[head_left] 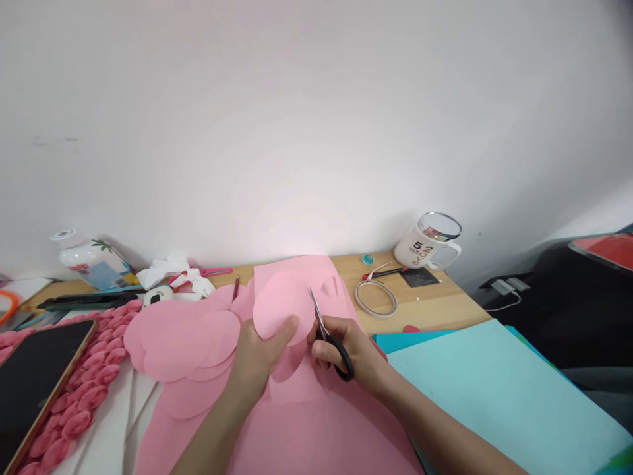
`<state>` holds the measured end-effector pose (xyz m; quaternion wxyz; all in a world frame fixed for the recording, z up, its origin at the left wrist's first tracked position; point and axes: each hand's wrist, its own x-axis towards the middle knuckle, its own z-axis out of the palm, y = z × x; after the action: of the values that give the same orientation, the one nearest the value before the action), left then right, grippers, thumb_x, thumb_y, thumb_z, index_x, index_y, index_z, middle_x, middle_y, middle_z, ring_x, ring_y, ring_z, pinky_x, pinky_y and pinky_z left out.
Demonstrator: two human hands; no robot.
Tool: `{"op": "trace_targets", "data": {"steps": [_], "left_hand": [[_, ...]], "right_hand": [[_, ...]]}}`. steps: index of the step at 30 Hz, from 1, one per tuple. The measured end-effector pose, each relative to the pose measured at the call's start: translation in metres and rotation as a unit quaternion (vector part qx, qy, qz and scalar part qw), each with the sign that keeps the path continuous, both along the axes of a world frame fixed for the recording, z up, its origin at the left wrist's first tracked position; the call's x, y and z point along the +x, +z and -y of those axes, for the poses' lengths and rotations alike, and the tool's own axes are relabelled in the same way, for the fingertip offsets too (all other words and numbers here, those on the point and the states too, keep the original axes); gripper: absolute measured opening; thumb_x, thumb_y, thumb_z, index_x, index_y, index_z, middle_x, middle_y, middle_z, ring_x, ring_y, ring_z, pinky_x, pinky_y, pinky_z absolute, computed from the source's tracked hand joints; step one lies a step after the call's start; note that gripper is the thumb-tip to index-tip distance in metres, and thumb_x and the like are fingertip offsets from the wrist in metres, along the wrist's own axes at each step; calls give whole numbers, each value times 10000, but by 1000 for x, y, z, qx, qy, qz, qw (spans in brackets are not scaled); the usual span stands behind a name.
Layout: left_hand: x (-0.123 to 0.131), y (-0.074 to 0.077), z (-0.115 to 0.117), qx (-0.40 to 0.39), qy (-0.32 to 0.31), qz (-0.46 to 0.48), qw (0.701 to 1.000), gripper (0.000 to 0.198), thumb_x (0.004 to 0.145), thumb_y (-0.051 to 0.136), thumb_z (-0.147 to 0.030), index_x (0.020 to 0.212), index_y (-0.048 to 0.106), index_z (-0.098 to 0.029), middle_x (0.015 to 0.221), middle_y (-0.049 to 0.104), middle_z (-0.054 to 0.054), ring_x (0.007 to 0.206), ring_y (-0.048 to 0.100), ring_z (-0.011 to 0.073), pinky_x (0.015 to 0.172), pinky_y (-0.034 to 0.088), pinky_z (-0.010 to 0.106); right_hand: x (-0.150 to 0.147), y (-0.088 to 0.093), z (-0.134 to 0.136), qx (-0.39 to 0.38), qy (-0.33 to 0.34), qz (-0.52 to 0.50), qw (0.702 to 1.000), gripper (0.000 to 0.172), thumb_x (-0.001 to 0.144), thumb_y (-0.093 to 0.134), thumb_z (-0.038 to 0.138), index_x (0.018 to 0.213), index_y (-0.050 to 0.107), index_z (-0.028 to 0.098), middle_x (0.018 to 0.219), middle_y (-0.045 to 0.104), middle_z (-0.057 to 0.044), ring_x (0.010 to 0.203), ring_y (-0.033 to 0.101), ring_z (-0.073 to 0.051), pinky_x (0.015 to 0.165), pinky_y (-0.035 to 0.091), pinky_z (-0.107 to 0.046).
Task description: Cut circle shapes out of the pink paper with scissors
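Between thumb and fingers, my left hand (pixel 264 349) grips a round pink paper circle (pixel 281 303), raised above the pink sheets. My right hand (pixel 349 346) has its fingers in the black handles of a pair of scissors (pixel 321 320). The blades point up and away, along the circle's right edge; whether they touch the paper I cannot tell. Beneath both hands lie large pink paper sheets (pixel 326 435). To the left, several cut pink circles (pixel 188 343) overlap in a loose pile. A narrow pink scrap (pixel 336 287) stands behind the scissors.
Light blue paper (pixel 475 389) covers the right side. At the back right stand a white mug (pixel 420 247), a coiled cable (pixel 376 300) and a dark card (pixel 419 277). A phone (pixel 39 389) rests on a pink textured mat (pixel 99 376) at left, near a white bottle (pixel 93 260) and crumpled tissue (pixel 163 269).
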<state>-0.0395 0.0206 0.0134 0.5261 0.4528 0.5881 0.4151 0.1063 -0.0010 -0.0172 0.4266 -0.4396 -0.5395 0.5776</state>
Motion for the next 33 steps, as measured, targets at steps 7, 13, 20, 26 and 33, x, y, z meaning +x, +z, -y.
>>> {"op": "trace_targets", "data": {"steps": [7, 13, 20, 26, 33], "left_hand": [[-3, -1, -1, 1, -4, 3, 1000, 271, 554, 683, -363, 656, 674, -112, 623, 674, 67, 601, 612, 213, 500, 476, 282], [-1, -2, -2, 1, 6, -3, 1000, 273, 563, 680, -360, 669, 665, -109, 636, 665, 68, 615, 600, 208, 499, 467, 273], [-2, -4, -1, 25, 8, -33, 999, 249, 593, 654, -339, 481, 546, -145, 447, 505, -24, 462, 450, 110, 434, 367, 210], [4, -5, 1, 43, -12, -44, 998, 380, 651, 609, -383, 381, 444, -173, 351, 411, -41, 375, 382, 83, 414, 329, 210], [9, -2, 5, 2, -22, -16, 1000, 342, 599, 621, -339, 371, 425, -177, 312, 373, -55, 318, 323, 64, 343, 254, 201]], "right_hand": [[0, -3, 1, -2, 3, -9, 1000, 171, 713, 585, 288, 623, 514, 161, 471, 456, 52, 454, 424, -89, 451, 316, -211], [1, -4, 1, -3, 4, -10, 1000, 147, 717, 561, 257, 618, 507, 164, 466, 467, 47, 446, 426, -90, 449, 317, -214], [-3, -4, 2, -7, -2, -20, 1000, 201, 718, 580, 305, 596, 494, 170, 464, 471, 47, 450, 436, -93, 448, 316, -214], [-7, -8, 2, -22, 2, -32, 999, 246, 716, 607, 368, 628, 488, 172, 469, 471, 50, 454, 431, -94, 458, 333, -217], [-6, 4, 0, 34, 20, -72, 997, 302, 667, 675, 429, 650, 522, 169, 560, 447, 36, 599, 452, -127, 582, 362, -251]]}}
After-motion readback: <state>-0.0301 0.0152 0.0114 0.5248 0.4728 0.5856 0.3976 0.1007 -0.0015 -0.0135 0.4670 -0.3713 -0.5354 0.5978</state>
